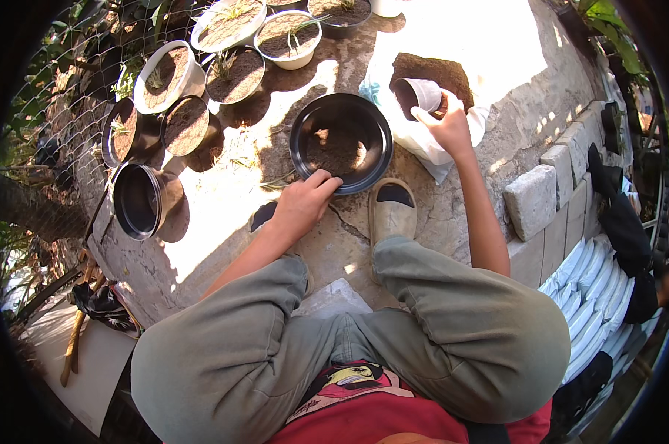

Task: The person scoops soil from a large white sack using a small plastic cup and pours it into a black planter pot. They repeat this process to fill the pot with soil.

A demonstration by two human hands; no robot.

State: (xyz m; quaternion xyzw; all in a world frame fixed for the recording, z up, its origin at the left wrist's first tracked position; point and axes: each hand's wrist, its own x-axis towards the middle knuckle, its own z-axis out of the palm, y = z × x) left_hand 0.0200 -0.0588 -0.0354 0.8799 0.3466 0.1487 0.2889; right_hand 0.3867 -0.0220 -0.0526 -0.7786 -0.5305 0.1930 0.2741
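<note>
A large black plastic pot (379, 125) with soil (334, 149) in its bottom stands on the concrete before me. My left hand (307, 198) rests on its near rim, fingers over the edge. To the right, my right hand (445, 125) grips a small grey plastic pot (426, 95), tilted with its mouth to the left and some dark soil inside. It is held over an open white plastic sack (412, 133) of soil (431, 67). Both feet are close to the near side of the black pot.
Several white and black pots with soil, many with small plants, stand at upper left (292, 36). Nested empty black pots (140, 201) lie at left beside a wire fence (68, 111). Concrete blocks (530, 201) and stacked white bags (590, 299) line the right side.
</note>
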